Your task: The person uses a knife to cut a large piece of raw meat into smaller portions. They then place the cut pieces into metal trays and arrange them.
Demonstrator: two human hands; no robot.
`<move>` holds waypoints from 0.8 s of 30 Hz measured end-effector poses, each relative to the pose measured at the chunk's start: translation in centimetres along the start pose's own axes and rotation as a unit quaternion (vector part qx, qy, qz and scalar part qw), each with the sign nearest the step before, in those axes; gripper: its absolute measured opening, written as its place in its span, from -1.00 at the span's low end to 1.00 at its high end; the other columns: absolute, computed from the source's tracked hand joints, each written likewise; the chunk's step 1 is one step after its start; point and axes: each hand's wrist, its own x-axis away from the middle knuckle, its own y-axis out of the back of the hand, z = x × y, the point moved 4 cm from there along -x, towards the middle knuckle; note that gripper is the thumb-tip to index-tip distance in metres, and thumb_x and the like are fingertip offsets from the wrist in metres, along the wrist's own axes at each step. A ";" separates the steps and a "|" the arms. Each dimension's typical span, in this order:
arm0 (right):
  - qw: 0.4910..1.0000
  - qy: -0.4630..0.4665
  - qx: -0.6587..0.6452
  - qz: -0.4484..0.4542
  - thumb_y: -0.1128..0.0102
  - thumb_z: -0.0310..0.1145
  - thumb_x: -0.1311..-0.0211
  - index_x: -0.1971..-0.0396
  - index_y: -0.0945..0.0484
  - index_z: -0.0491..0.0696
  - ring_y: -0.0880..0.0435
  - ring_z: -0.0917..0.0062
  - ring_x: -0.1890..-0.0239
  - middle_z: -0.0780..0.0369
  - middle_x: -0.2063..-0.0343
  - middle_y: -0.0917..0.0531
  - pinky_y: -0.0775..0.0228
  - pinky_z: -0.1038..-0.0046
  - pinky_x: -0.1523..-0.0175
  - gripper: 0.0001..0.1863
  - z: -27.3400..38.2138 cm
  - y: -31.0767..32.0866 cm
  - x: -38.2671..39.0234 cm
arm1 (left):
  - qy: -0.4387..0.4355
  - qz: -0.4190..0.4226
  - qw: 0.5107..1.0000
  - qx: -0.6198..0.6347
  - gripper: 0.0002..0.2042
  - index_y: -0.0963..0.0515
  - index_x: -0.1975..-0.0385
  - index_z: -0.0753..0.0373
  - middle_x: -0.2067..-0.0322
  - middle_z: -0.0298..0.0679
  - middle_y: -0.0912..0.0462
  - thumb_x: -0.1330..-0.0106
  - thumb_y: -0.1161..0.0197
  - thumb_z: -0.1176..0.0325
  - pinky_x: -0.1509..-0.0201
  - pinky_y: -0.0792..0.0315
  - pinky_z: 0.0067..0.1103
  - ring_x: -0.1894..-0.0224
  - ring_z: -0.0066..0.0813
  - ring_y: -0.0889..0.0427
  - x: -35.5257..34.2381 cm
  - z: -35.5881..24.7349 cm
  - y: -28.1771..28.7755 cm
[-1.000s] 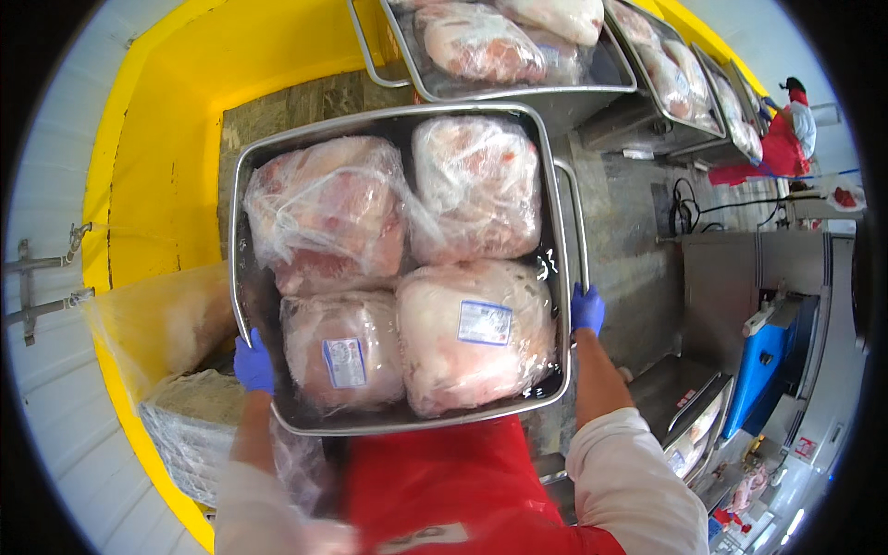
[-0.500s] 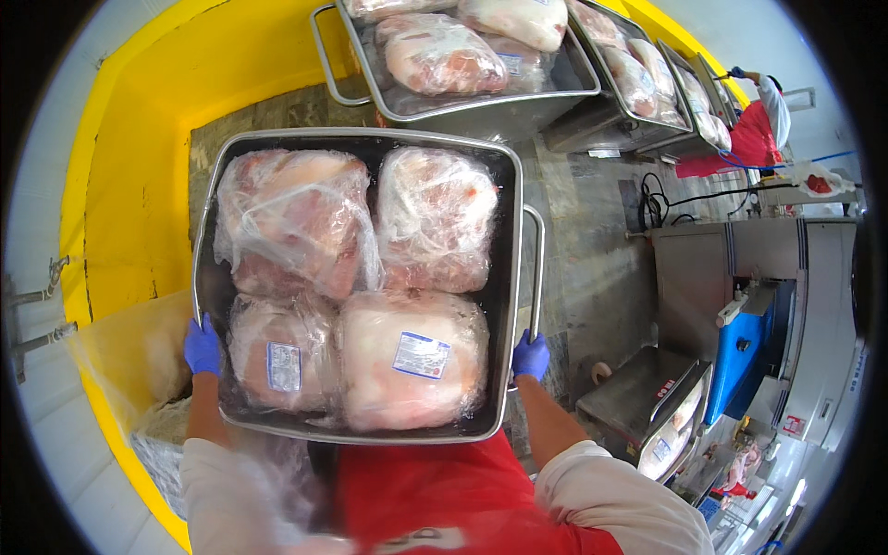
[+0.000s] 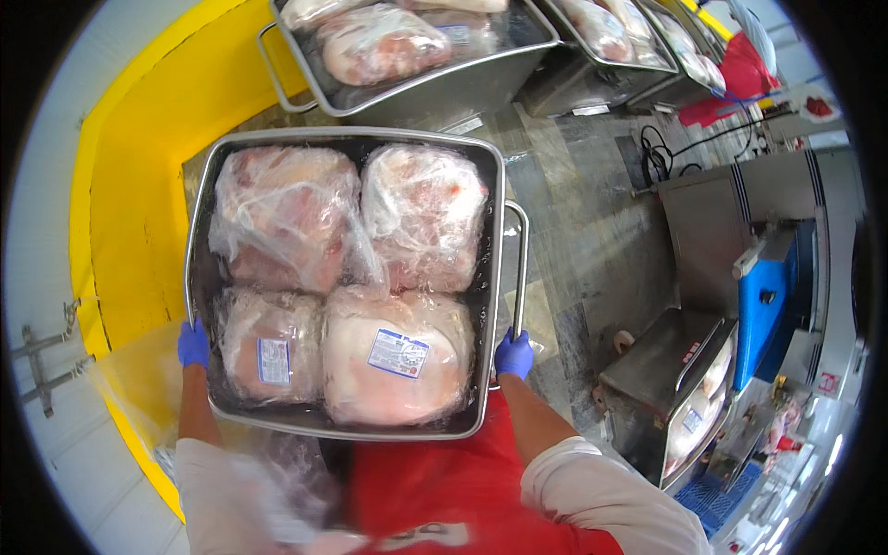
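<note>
In front of me stands a steel meat tub with a rounded rim and black-looking inner walls. Several large plastic-wrapped meat cuts lie in it in two rows; the nearer ones, a smaller cut and a pale, fatty cut, carry blue-edged white labels. My left hand, in a blue glove, is closed at the tub's left side, its fingers partly hidden. My right hand, also blue-gloved, wraps the near end of the tub's right bar handle. Wheels, if any, are out of sight.
More steel tubs of wrapped meat line the far side. A yellow wall runs along the left. To the right are a steel machine with a blue panel and another tub. A co-worker in red stands far right; a black hose hangs nearby.
The tub and both my hands sit slightly further left in view. The far tubs have shifted left and up, and the machine on the right has swung outward. Both hands keep their hold.
</note>
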 end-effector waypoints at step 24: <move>0.995 0.096 0.005 0.032 -0.06 0.06 -0.41 0.13 -0.55 -0.01 -0.67 -0.12 0.16 -0.12 0.26 -0.70 -0.50 -0.07 0.03 -0.59 1.9 7.5 -17.3 | -0.088 0.152 0.972 0.159 -0.46 -0.51 0.10 0.53 0.19 0.15 -0.66 -0.55 -0.02 0.00 0.01 -0.45 -0.23 0.16 0.01 -0.60 11.3 -0.9 -4.4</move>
